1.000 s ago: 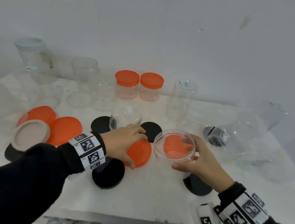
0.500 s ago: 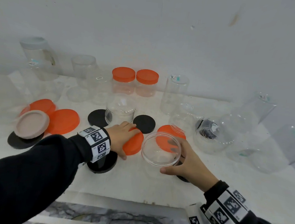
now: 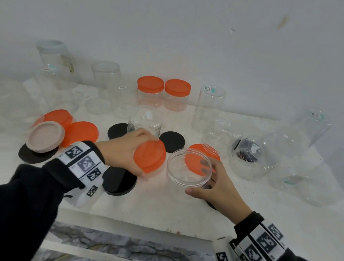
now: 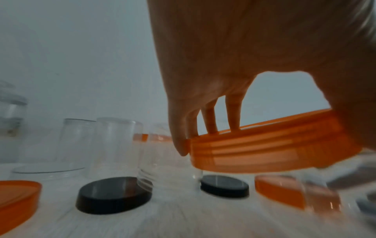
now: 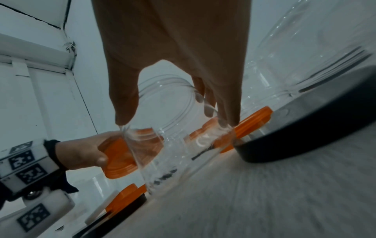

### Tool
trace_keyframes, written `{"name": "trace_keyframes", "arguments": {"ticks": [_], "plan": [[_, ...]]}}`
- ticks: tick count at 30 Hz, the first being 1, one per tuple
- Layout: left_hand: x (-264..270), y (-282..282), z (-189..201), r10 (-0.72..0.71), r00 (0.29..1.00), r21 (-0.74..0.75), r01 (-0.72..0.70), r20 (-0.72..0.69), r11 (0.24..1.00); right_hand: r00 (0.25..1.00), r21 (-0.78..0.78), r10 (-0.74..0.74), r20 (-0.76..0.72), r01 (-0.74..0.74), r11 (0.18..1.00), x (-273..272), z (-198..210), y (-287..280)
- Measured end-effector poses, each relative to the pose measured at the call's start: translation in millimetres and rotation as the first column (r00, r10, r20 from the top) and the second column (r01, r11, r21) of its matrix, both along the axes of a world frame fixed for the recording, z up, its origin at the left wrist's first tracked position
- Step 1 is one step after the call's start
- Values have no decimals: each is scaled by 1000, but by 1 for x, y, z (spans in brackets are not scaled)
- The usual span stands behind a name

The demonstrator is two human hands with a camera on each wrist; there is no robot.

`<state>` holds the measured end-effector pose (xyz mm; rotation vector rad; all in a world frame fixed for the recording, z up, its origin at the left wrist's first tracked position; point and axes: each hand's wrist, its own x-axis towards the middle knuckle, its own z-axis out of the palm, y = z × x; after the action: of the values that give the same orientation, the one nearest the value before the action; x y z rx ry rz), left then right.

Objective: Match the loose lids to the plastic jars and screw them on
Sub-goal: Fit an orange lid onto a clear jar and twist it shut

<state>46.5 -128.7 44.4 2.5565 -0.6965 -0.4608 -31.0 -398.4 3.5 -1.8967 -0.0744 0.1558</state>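
Left hand [image 3: 124, 155] has lifted the orange lid [image 3: 149, 155] off the surface since a second ago and brought it right, toward the jar [image 3: 188, 168]; it was lying flat under the palm before. Lid now tilted, clear of the table [image 3: 161, 207], thumb on the near rim, fingers [image 4: 211, 119] curled over the far rim. Firm hold.

Right hand [image 3: 218, 187] grips the open clear jar round its wall just below the mouth, thumb on the near side, fingers wrapped round the far side. Jar mouth faces up, no lid on it. Lid edge sits just left of the jar rim, close but not on it; can't tell if they touch. Jar is near the front edge, middle of the table; whether its base rests on the surface I can't tell.

Second orange lid [image 3: 203, 153] lies flat behind the jar, partly seen through it. Black lids: one [image 3: 119, 181] under the left wrist near the front edge, two more [image 3: 116, 130] [image 3: 172, 141] mid-table either side of an upturned clear jar [image 3: 145, 118]. Two capped orange jars [image 3: 149, 91] [image 3: 177, 94] at the back edge. Left side: two orange lids [image 3: 82, 132] [image 3: 57, 117] and a beige lid [image 3: 45, 136] overlapping. More clear jars scattered along back and right.
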Motion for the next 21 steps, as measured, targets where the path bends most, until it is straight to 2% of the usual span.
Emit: {"name": "trace_keyframes", "arguments": {"ticks": [5, 11, 21], "plan": [[-18, 11, 12, 101, 993, -192, -88, 56, 977, 997, -38, 66, -29, -67, 997, 6, 3, 13], [-35, -6, 5, 74, 986, -274, -31, 148, 961, 994, -28, 107, -29, -108, 994, 15, 2, 31], [-35, -44, -9, 13, 960, -123, 22, 278, 992, 989, 24, 146, -11, -145, 989, 14, 8, 39]]}}
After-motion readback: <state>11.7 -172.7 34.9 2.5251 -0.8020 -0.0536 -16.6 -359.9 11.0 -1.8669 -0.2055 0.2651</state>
